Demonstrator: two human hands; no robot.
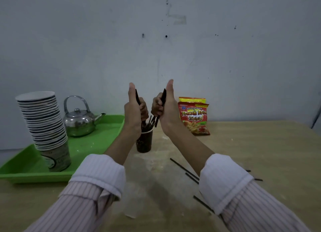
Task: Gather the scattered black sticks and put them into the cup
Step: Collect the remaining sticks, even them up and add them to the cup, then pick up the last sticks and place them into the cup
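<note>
the dark cup (144,142) stands on the tabletop (251,144), already bristling with black sticks. just above it, the left hand (134,108) is curled round a black stick (137,97), thumb up; the right hand (165,106) grips a small bundle of sticks (163,97) (count unclear), thumb up too. loose sticks (184,169) lie on the tabletop nearer the person than the cup.

green tray (97,141) | kettle (79,122), cup stack (45,125) on tray | snack bags (194,117)
</note>
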